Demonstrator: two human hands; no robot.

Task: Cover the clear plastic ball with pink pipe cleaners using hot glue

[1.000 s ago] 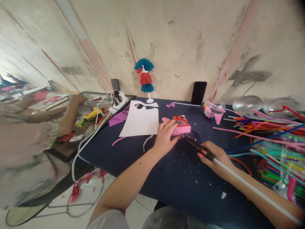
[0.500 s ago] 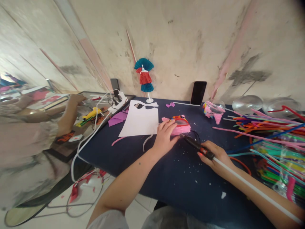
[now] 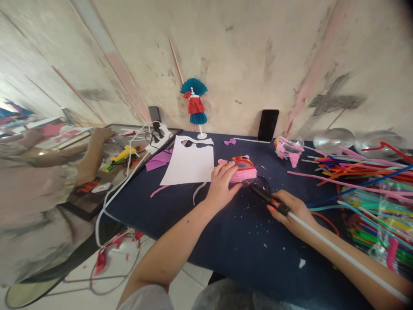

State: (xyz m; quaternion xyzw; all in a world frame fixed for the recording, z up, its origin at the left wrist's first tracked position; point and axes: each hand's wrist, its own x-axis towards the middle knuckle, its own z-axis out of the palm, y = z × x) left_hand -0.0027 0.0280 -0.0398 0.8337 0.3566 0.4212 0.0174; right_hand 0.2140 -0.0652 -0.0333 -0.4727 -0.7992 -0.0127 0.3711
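The person's left hand (image 3: 222,184) clasps the left end of a pink craft piece (image 3: 245,173) on the dark blue table (image 3: 226,241), fingers over its top and thumb by its near edge. The right hand (image 3: 292,212) wraps around a black glue gun (image 3: 262,193), tip just beside the piece.

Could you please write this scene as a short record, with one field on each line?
Left hand: touching pink piece
Right hand: holding black tool with white rod
Contact: black tool near pink piece; touching unclear
Surface: dark blue table with pale scraps
Back: dark phone, red-and-teal figure
Left side: white paper, another person's arm
Right side: colourful fuzzy stems
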